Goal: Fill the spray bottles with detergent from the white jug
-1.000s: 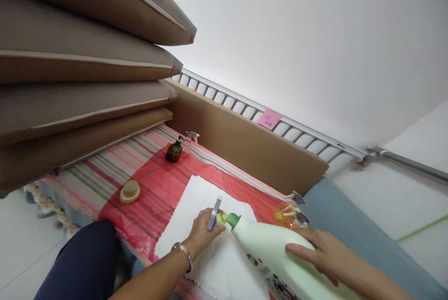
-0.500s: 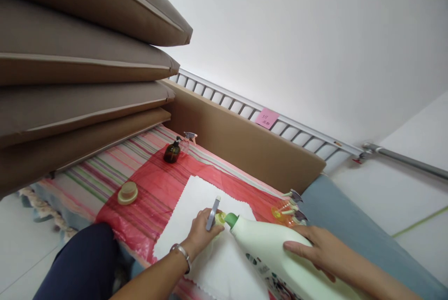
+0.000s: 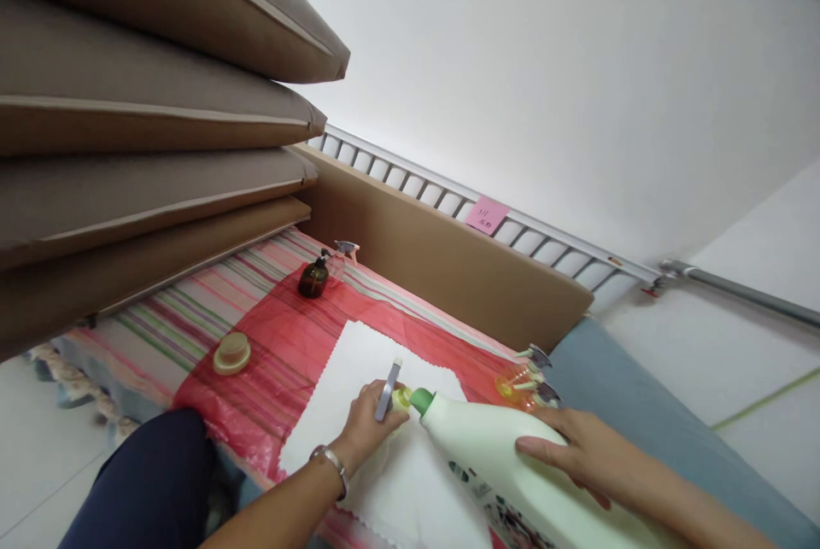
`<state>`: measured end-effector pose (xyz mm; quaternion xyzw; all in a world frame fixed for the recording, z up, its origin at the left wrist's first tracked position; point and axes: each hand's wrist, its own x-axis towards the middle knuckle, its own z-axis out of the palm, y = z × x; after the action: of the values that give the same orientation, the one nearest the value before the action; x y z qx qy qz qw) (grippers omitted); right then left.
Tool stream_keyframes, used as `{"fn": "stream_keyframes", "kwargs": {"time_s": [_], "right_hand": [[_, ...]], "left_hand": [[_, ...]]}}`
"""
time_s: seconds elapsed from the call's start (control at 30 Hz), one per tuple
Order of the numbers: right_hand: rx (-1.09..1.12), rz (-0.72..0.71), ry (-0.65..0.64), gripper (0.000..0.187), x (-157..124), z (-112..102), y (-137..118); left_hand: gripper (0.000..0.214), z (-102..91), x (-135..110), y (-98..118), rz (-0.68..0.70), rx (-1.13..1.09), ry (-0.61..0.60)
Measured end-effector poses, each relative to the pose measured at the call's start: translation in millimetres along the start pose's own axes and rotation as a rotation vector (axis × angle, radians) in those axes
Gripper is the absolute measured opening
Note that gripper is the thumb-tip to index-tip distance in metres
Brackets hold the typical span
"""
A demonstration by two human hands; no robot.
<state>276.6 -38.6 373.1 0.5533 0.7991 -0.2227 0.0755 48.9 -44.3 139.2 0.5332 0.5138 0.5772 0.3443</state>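
Observation:
My right hand (image 3: 576, 455) grips a large pale green detergent bottle (image 3: 493, 442), tipped so that its green spout (image 3: 421, 400) points left. The spout is right beside the yellow mouth of a small bottle (image 3: 401, 399), and I cannot tell whether they touch. Closed around that small bottle is my left hand (image 3: 368, 423), which hides most of it. A grey piece with a white tip (image 3: 388, 391) sticks up from the same fingers. Below both hands lies a white scallop-edged cloth (image 3: 346, 370).
Clear spray bottles with yellow liquid (image 3: 516, 378) sit right of the cloth. At the back stand a brown pump bottle (image 3: 313, 278) and a clear spray bottle (image 3: 339, 263). A round pale lid-like thing (image 3: 231, 353) rests on red plastic sheeting (image 3: 275, 361). Stacked cushions (image 3: 147, 122) overhang the left.
The view has shifted very slightly. Both hands keep their hold, and the large bottle stays tipped at the small one.

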Motion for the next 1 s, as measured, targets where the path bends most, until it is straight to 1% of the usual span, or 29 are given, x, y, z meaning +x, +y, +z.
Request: {"fn": "stream_keyframes", "kwargs": {"time_s": [0.3, 0.6, 1.0], "right_hand": [[0.000, -0.013, -0.024, 0.042, -1.1, -1.7, -3.5], [-0.018, 0.032, -0.015, 0.041, 3.6, -2.1, -0.2], [0.007, 0.006, -0.029, 0.037, 1.0, -3.1, 0.9]], "left_hand": [[0.037, -0.3, 0.3, -0.1, 0.002, -0.004, -0.006], [0.037, 0.8, 0.5, -2.7, -0.002, -0.001, -0.013], [0.037, 0.4, -0.1, -1.9, 0.001, 0.018, -0.014]]}}
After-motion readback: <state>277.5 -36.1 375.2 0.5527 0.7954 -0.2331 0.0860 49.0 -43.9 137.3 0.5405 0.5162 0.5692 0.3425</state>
